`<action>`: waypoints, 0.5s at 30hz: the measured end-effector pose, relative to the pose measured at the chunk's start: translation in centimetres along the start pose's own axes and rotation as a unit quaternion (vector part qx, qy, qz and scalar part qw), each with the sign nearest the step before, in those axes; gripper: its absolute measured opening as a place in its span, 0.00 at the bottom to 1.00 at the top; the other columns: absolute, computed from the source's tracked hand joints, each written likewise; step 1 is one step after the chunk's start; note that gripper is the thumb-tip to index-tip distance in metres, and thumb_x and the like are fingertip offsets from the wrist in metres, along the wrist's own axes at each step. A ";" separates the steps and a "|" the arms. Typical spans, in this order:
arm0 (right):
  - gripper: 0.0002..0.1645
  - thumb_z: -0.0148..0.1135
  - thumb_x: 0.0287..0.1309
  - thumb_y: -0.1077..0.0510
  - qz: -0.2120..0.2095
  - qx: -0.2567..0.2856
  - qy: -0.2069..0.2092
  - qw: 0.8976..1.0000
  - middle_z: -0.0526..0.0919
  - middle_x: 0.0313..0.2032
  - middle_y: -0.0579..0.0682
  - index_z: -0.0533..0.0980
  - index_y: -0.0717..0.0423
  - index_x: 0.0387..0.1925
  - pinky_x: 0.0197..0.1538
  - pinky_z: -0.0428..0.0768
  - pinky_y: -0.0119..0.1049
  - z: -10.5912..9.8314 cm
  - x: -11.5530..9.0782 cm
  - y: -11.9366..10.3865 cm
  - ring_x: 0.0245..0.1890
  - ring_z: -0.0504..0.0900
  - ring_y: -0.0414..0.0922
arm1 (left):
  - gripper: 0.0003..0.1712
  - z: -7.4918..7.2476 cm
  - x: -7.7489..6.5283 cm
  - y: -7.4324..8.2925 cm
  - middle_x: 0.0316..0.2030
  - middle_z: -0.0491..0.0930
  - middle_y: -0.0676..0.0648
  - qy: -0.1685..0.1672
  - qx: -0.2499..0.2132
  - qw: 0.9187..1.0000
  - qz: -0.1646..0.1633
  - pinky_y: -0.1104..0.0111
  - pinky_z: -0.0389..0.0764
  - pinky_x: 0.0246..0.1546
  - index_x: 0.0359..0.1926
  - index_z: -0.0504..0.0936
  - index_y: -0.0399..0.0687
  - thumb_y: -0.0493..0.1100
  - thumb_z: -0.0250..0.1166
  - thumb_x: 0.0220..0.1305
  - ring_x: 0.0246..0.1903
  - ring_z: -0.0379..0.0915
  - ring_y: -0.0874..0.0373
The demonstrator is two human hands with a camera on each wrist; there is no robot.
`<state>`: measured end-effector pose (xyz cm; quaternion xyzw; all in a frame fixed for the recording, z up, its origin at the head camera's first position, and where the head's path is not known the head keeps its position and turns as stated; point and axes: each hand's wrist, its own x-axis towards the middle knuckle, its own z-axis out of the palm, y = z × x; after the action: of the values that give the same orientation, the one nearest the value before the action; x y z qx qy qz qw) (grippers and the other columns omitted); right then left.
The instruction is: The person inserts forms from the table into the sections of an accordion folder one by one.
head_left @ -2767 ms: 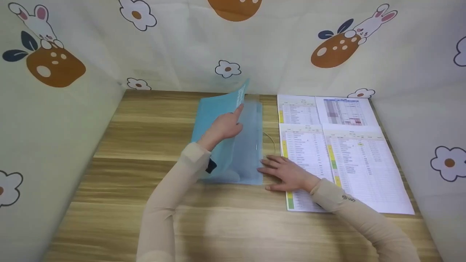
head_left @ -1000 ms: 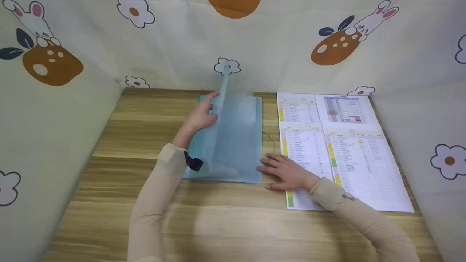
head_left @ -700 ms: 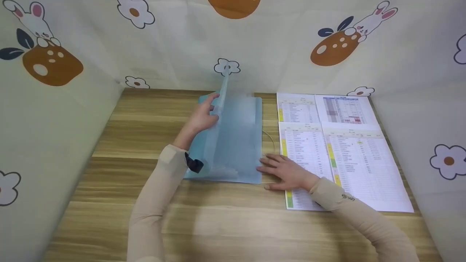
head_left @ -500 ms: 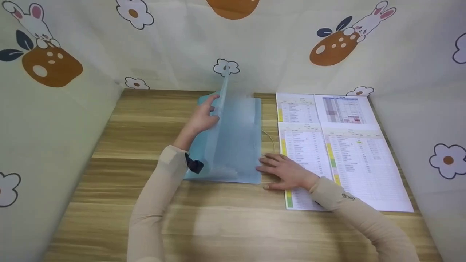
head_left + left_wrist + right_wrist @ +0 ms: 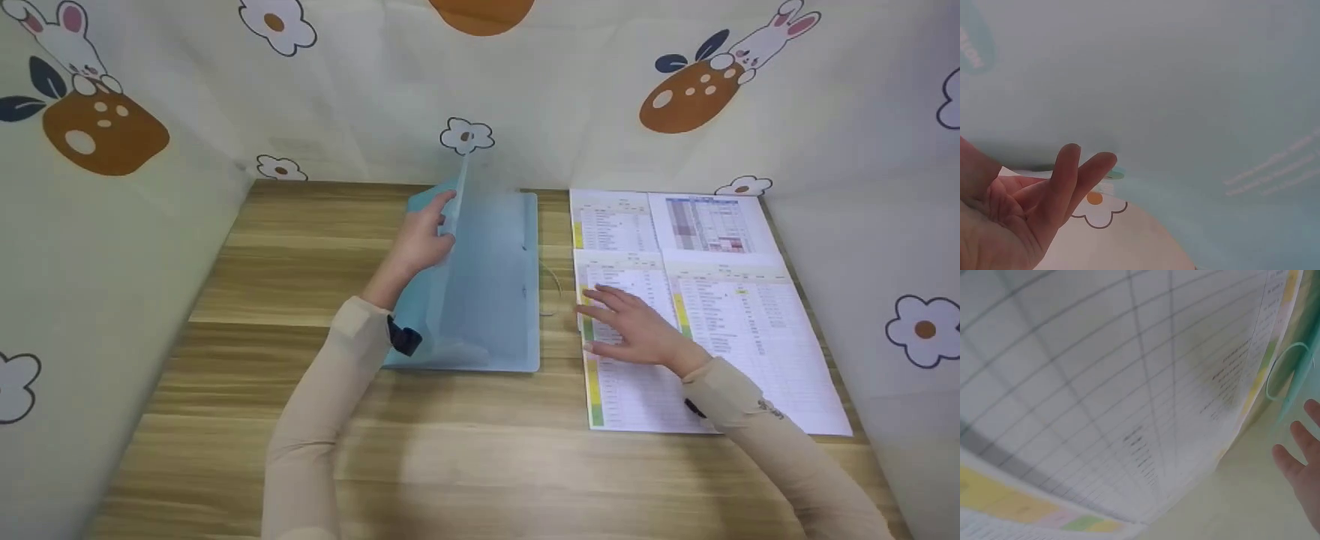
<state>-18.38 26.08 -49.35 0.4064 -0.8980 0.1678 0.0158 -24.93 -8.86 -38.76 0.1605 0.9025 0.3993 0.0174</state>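
A translucent blue document folder (image 5: pixel 495 300) lies on the wooden table with its top cover (image 5: pixel 459 196) standing nearly upright. My left hand (image 5: pixel 421 240) touches that cover from the left, index finger extended and thumb against it. In the left wrist view, straight fingers (image 5: pixel 1069 169) show in front of the cover's sheet. My right hand (image 5: pixel 634 326) hovers over or rests on the printed papers (image 5: pixel 750 360), fingers spread, holding nothing; contact cannot be told. A thin pale elastic cord (image 5: pixel 555 277) loops out from the folder's right edge, also visible in the right wrist view.
Several printed sheets with tables and coloured side strips lie at the right, the upper ones (image 5: pixel 712 225) partly overlapped. Patterned cloth walls (image 5: pixel 360 97) enclose the table (image 5: pixel 247 360) at the back and both sides.
Earlier, my left hand moved left as the folder's cover swung upright, then stayed put. Just now my right hand has left the folder's right edge and shifted right and back over the papers.
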 end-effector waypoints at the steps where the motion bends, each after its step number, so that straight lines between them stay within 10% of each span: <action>1: 0.34 0.55 0.51 0.41 0.014 0.001 0.003 1.000 0.62 0.59 0.57 0.66 0.52 0.58 0.56 0.54 0.52 -0.4 -0.4 0.4 0.61 0.54 0.54 | 0.34 0.0 0.0 0.0 0.43 0.76 0.35 0.001 0.004 1.000 -0.001 0.65 0.71 0.28 0.63 0.57 0.39 0.28 0.48 0.51 0.41 0.73 0.47; 15: 0.35 0.56 0.54 0.46 0.222 0.046 0.068 0.972 0.57 0.60 0.61 0.62 0.56 0.60 0.53 0.53 0.59 -5.2 -7.8 6.3 0.60 0.52 0.60 | 0.34 0.5 0.1 0.1 0.45 0.74 0.34 0.004 0.039 0.999 -0.011 0.62 0.71 0.31 0.63 0.58 0.42 0.30 0.49 0.52 0.25 0.71 0.53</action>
<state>-18.37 37.23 -47.53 0.1845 -0.9540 0.2354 0.0208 -24.93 -8.45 -39.04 0.1491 0.9192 0.3642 0.0117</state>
